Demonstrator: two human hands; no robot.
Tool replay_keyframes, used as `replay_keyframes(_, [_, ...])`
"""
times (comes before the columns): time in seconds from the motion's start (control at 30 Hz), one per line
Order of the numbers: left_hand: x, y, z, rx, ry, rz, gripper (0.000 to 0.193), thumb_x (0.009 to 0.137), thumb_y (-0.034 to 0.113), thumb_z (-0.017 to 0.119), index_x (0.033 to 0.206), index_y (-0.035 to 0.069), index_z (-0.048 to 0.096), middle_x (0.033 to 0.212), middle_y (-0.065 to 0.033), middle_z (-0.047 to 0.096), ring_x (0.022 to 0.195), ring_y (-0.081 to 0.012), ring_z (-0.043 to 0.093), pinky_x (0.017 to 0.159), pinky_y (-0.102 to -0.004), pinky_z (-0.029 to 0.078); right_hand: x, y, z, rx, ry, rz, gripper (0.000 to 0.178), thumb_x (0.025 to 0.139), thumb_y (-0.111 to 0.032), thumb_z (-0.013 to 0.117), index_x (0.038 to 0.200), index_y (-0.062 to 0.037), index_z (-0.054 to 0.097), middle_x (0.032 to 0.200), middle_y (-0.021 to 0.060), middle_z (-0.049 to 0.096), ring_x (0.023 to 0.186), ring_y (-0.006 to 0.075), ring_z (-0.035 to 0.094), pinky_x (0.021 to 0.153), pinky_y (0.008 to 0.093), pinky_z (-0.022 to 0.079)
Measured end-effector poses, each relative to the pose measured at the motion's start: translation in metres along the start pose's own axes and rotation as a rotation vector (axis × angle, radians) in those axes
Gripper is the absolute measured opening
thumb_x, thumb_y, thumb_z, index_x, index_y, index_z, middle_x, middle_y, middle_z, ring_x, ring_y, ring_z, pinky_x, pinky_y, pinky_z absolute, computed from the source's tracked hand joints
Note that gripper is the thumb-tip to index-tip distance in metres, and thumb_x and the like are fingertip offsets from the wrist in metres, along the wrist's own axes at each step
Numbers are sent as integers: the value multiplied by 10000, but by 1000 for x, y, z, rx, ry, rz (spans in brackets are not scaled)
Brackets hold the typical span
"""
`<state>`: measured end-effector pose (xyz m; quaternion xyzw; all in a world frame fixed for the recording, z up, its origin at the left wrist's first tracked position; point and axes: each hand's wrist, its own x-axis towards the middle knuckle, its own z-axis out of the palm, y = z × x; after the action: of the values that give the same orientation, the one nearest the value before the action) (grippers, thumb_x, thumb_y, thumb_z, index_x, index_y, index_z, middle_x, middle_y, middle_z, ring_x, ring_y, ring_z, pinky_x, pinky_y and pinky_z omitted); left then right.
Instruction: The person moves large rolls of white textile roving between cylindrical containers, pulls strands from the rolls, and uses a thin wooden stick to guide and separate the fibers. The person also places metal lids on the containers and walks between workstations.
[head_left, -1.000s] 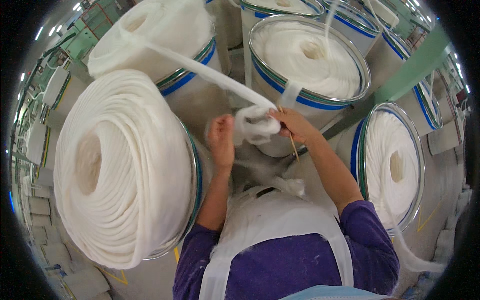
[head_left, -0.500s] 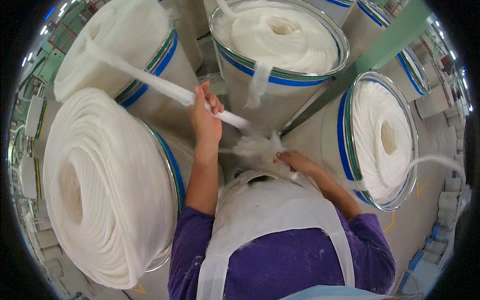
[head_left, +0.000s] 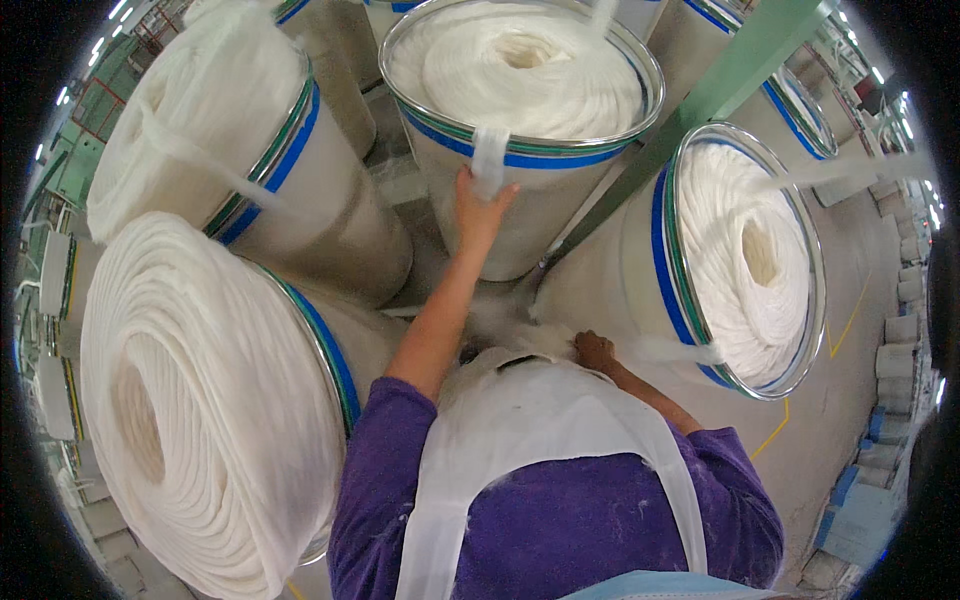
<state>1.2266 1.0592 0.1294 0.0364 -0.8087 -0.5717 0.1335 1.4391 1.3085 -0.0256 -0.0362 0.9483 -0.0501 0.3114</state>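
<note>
The left hand (head_left: 484, 212) reaches to a white sliver tail (head_left: 490, 155) draped over the near rim of the middle sliver can (head_left: 575, 200), thumb and fingers spread to either side of it. The right hand (head_left: 594, 350) is near the white apron (head_left: 545, 415), fingers curled; whether they pinch anything cannot be told.

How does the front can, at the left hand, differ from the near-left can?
The front can holds a low coil, roughly within its rim; the near-left can holds a tall coil bulging beyond.
The front can has a strip over its rim, by the left hand; the near-left can shows none.
Both coils are white with a central hole.
</note>
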Motion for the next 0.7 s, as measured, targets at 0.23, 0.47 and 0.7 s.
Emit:
replay_keyframes(0.23, [-8, 7, -4, -448, -440, -320, 475, 863, 374, 659, 1100, -30, 581, 977, -125, 656, 934, -232, 613, 876, -373, 458, -60, 3, -52, 294, 171, -192, 429, 734, -307, 723, 1096, -131, 575, 1090, 151, 527, 980, 346, 580, 851, 444, 486])
replay_keyframes(0.47, [-84, -17, -67, -836, -622, -540, 391, 927, 371, 568, 1075, 12, 606, 887, -58, 654, 878, -162, 606, 794, -315, 457, -109, -92, -206, 549, 188, -311, 340, 773, -231, 691, 1060, -68, 610, 965, 118, 592, 812, 256, 566, 726, 369, 459])
replay_keyframes(0.7, [-118, -11, -124, -347, -619, -490, 316, 944, 334, 546, 1052, 51, 633, 826, -32, 645, 776, -143, 581, 756, -301, 450, -52, -187, -263, 191, 523, -862, 322, 765, -167, 676, 1067, -77, 610, 1041, 118, 624, 815, 323, 618, 682, 404, 495])
